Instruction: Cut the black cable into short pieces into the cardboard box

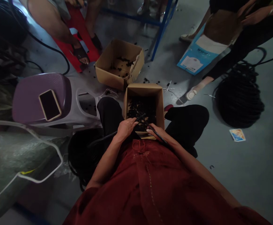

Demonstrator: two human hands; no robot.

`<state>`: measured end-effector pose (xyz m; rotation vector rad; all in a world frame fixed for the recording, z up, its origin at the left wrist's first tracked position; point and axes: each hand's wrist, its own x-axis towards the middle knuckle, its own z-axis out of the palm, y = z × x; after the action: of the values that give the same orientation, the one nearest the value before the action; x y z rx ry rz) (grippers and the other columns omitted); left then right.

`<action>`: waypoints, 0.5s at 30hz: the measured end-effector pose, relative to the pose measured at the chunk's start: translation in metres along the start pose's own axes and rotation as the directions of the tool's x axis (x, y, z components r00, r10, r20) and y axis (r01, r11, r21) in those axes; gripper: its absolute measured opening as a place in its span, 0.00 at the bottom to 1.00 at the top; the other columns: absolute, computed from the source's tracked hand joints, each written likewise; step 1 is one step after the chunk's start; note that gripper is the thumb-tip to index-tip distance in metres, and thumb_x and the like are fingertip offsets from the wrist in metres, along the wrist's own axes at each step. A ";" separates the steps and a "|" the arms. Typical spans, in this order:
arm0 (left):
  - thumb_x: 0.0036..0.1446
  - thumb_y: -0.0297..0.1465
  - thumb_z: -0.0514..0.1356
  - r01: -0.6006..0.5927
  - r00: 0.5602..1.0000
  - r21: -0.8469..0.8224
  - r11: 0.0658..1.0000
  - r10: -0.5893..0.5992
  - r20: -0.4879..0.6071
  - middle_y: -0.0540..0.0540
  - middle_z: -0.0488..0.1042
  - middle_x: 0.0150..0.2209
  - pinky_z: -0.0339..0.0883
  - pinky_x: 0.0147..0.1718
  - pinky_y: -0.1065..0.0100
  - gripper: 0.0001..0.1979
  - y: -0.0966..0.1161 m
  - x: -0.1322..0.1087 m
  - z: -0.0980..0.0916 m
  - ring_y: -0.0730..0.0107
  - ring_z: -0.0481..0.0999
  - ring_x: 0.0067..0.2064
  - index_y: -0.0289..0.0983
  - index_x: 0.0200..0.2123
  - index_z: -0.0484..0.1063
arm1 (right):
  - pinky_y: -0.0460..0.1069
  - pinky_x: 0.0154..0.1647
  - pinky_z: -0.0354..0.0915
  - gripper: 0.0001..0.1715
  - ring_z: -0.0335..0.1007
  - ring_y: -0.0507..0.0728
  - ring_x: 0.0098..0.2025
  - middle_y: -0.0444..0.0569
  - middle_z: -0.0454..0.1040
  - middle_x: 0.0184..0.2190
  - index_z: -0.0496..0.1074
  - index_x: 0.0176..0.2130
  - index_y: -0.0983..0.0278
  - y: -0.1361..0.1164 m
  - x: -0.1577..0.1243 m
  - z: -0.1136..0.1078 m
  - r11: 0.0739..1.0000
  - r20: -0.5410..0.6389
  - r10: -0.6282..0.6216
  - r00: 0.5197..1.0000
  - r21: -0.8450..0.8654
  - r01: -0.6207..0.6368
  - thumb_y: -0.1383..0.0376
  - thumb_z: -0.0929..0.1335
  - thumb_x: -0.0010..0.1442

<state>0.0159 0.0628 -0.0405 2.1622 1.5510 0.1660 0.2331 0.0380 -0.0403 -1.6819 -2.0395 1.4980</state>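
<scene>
The left hand is closed around a black cable, and the right hand grips a thin black rod. Both are just above a cardboard box of black cable scraps between the knees. Upper right, a blue package has unreadable print.

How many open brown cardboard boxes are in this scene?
2. One open brown cardboard box stands on the grey floor; a second open brown cardboard box sits between the person's black-trousered knees. Others may be hidden.
</scene>
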 end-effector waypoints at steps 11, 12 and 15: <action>0.63 0.38 0.47 0.014 0.999 -0.036 0.999 -0.012 0.043 0.43 0.75 0.41 0.62 0.43 0.72 0.17 -0.002 -0.002 0.008 0.68 0.73 0.45 0.38 0.46 0.70 | 0.46 0.29 0.57 0.15 0.69 0.57 0.31 0.47 0.73 0.29 0.67 0.40 0.60 0.014 0.001 0.013 0.996 -0.078 0.028 0.997 -0.087 -0.035 0.54 0.62 0.58; 0.63 0.38 0.47 0.016 0.999 -0.040 0.999 -0.014 0.048 0.43 0.75 0.41 0.62 0.43 0.72 0.17 -0.002 -0.002 0.008 0.68 0.73 0.45 0.38 0.46 0.70 | 0.46 0.29 0.56 0.15 0.70 0.57 0.31 0.47 0.73 0.29 0.67 0.40 0.60 0.016 0.002 0.014 0.995 -0.079 0.031 0.996 -0.093 -0.038 0.54 0.62 0.58; 0.63 0.38 0.46 0.019 0.998 -0.061 0.998 -0.015 0.053 0.42 0.75 0.41 0.63 0.42 0.71 0.17 -0.002 -0.001 0.010 0.67 0.74 0.44 0.37 0.45 0.70 | 0.46 0.29 0.57 0.15 0.70 0.57 0.31 0.47 0.73 0.29 0.66 0.40 0.60 0.019 0.003 0.016 0.994 -0.078 0.029 0.997 -0.105 -0.037 0.54 0.62 0.59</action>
<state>0.0170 0.0593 -0.0499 2.0888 1.5147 0.1481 0.2350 0.0292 -0.0633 -1.7901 -2.0963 1.3348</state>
